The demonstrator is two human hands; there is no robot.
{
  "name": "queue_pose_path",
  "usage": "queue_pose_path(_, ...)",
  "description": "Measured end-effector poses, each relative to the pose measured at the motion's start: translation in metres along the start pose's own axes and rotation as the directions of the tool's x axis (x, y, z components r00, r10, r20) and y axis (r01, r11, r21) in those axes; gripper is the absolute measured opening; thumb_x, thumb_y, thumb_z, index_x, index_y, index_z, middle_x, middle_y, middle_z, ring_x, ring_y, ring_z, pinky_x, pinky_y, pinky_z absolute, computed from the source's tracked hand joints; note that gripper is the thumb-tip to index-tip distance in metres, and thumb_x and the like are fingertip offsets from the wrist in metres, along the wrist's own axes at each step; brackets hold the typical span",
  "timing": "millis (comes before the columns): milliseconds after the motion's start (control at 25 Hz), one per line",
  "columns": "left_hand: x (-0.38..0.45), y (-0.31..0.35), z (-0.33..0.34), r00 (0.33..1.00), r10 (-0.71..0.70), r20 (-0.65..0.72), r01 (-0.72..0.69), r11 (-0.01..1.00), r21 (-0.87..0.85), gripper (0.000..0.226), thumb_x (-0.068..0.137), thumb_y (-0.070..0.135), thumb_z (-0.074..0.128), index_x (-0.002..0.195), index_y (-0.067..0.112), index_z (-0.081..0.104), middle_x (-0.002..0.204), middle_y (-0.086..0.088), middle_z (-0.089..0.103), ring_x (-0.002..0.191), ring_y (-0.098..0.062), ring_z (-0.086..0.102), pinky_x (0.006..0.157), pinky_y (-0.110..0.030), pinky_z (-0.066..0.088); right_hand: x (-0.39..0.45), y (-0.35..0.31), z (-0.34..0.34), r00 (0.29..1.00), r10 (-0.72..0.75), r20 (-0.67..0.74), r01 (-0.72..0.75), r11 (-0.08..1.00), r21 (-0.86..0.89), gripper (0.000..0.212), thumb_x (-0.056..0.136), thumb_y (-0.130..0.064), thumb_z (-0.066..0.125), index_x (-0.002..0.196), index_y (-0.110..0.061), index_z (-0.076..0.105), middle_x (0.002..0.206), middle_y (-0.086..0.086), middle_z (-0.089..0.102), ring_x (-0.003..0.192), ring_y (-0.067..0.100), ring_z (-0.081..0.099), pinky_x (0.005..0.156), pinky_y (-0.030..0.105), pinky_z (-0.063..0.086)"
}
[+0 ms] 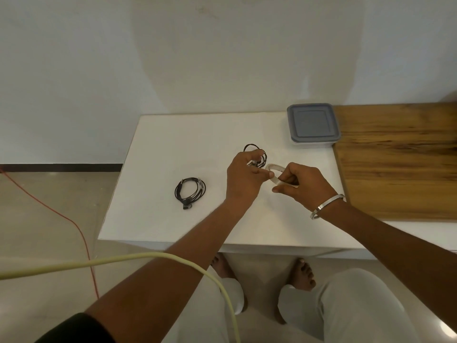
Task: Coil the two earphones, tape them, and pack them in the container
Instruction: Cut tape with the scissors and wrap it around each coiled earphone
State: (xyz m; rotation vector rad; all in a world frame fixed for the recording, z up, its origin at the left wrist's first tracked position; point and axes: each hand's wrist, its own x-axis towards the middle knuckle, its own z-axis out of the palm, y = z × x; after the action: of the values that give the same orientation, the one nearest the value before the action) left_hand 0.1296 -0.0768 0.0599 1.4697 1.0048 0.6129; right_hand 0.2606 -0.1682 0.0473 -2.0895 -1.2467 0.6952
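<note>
One coiled black earphone [190, 193] lies on the white table [158, 149], left of my hands. My left hand [243, 179] holds the second coiled black earphone [257, 153] in its fingertips above the table, and its thumb touches the tape roll. My right hand [300, 185] grips the roll of clear tape [278, 173] right beside the left hand. The container [312, 125], clear with a grey lid on, stands shut at the table's back right corner.
A wooden surface [400, 159] adjoins the table on the right. A pale cable [148, 258] crosses over my left forearm. A red cord [81, 233] runs on the floor at left. My feet stand under the table's front edge.
</note>
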Motion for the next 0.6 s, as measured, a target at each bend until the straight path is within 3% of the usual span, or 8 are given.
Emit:
queue_pose_path(80, -0.0020, -0.0014, 0.0021, 1.000, -0.025, -0.001, 0.025, 1.000, -0.002, 0.052, 0.074, -0.002, 0.078, 0.122, 0.009, 0.060, 0.122, -0.005, 0.064, 0.084, -0.011, 0.069, 0.077, -0.007, 0.049, -0.0014, 0.0014, 0.0027, 1.000, -0.001, 0.004, 0.001, 1.000, -0.024, 0.023, 0.074, -0.023, 0.078, 0.078, -0.022, 0.056, 0.077, -0.005, 0.062, 0.069, 0.013, 0.059, 0.060, 0.015, 0.040)
queue_pose_path(280, -0.0037, -0.0013, 0.0051, 0.999, -0.050, -0.010, 0.050, 0.999, 0.006, 0.053, 0.076, -0.002, 0.076, 0.123, 0.012, 0.059, 0.127, -0.004, 0.061, 0.081, -0.007, 0.068, 0.071, -0.002, 0.047, -0.0002, 0.0053, 0.0053, 0.999, -0.032, -0.002, 0.032, 0.992, -0.124, 0.023, 0.077, -0.025, 0.075, 0.080, -0.023, 0.053, 0.079, -0.005, 0.059, 0.070, 0.014, 0.056, 0.060, 0.013, 0.036)
queue_pose_path(400, -0.0036, -0.0010, 0.0055, 0.997, -0.075, 0.001, 0.075, 0.997, -0.008, 0.053, 0.075, -0.003, 0.076, 0.123, 0.013, 0.059, 0.127, -0.004, 0.061, 0.087, -0.017, 0.070, 0.086, -0.023, 0.056, -0.0003, 0.0076, 0.0064, 0.999, -0.049, -0.011, 0.046, 0.983, -0.175, 0.021, 0.078, -0.026, 0.074, 0.081, -0.022, 0.053, 0.080, -0.002, 0.061, 0.070, 0.015, 0.056, 0.062, 0.017, 0.039)
queue_pose_path(480, -0.0049, -0.0014, 0.0072, 0.992, -0.127, -0.009, 0.127, 0.991, -0.038, 0.052, 0.075, -0.001, 0.078, 0.122, 0.015, 0.060, 0.125, -0.002, 0.061, 0.082, -0.016, 0.069, 0.090, -0.034, 0.056, -0.0009, 0.0087, 0.0064, 0.998, -0.054, -0.014, 0.049, 0.972, -0.230, 0.019, 0.080, -0.028, 0.072, 0.083, -0.019, 0.054, 0.083, 0.000, 0.063, 0.071, 0.015, 0.055, 0.066, 0.023, 0.042)
queue_pose_path(600, -0.0077, -0.0030, 0.0094, 0.964, -0.267, 0.005, 0.264, 0.949, -0.172, 0.054, 0.073, 0.001, 0.080, 0.123, 0.013, 0.062, 0.117, 0.001, 0.059, 0.080, -0.008, 0.064, 0.079, -0.029, 0.059, -0.0025, 0.0081, 0.0049, 0.997, -0.083, -0.010, 0.074, 0.932, -0.354, 0.022, 0.083, -0.030, 0.068, 0.085, -0.018, 0.051, 0.086, 0.003, 0.063, 0.069, 0.015, 0.052, 0.064, 0.024, 0.039)
